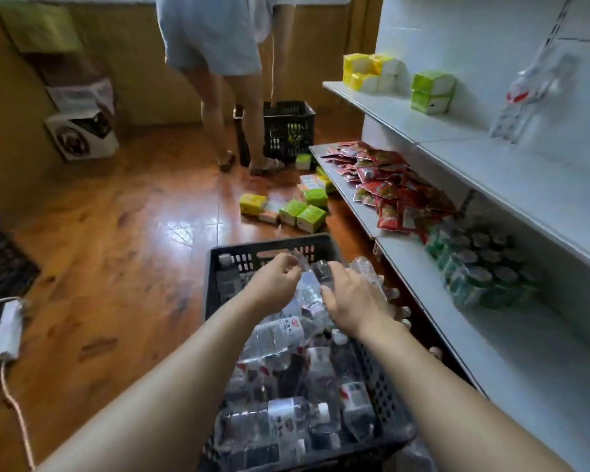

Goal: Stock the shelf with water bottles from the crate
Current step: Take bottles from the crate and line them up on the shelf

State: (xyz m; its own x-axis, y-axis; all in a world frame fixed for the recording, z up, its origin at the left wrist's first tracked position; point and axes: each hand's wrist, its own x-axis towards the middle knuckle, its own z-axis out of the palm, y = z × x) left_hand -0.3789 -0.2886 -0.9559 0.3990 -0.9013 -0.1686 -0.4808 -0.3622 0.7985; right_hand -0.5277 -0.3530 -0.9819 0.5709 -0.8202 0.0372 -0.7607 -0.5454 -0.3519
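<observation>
Both forearms run from the near edge up and away over the crate point(215, 267), a dark slatted box on the wooden floor point(116, 233), heaped with clear water bottles point(276, 335) lying on their sides. The two hands meet over its far half. The left hand point(275, 281) is turned palm-in, its fingers point(292, 264) curled toward a blurred bottle point(309, 284) that stands up between the hands. The right hand point(351, 301) lies back-up just right of it, fingers bent down at the bottle's side. Both seem to hold it, though motion blur hides the contact.

Right of the crate stands the white shelf point(491, 352); its low board is bare beside the crate, and farther along it carries a block of green-labelled bottles point(481, 267). Beyond those lie red packets point(389, 185). The board above holds yellow and green packs point(399, 80).

On the far floor green packs point(300, 209) are scattered, and behind them a person point(215, 63) stands beside a second crate point(286, 131).
</observation>
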